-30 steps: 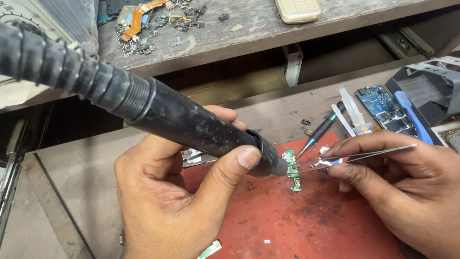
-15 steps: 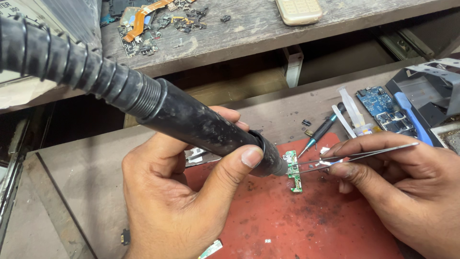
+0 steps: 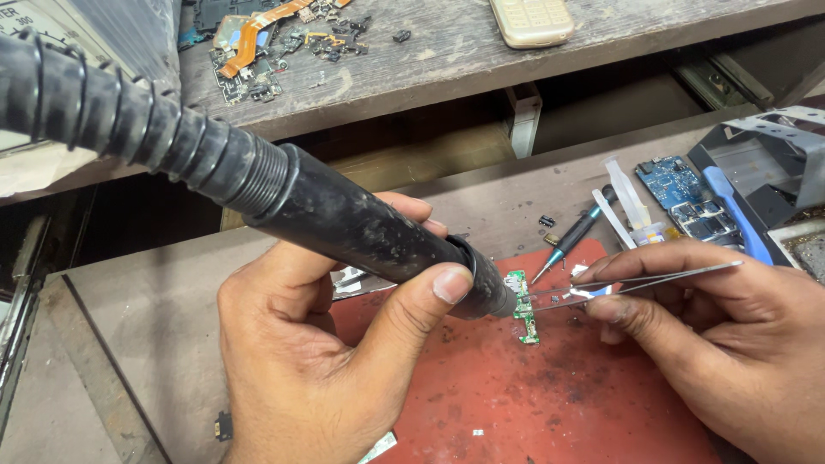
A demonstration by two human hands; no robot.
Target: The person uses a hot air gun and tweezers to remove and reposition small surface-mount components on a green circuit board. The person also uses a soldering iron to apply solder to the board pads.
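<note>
Heating looks like the step in hand: the left hand [image 3: 318,361] grips a thick black hot-air wand [image 3: 361,232], fingers wrapped tight round the barrel, nozzle just beside a small green circuit board [image 3: 522,308] lying on the red mat [image 3: 533,404]. Rightward, the right hand [image 3: 713,344] pinches metal tweezers [image 3: 636,282], tips touching the board. Lifting a part would probably call for steady aim and a gentle pull. The board is narrow, green, scorched-looking.

- We see a beige keypad phone [image 3: 533,21] up on the wooden shelf [image 3: 447,69].
- We've got scrap circuit parts [image 3: 266,43] there too.
- Blue boards [image 3: 687,199] and a screwdriver [image 3: 571,236] lie right of the mat.
</note>
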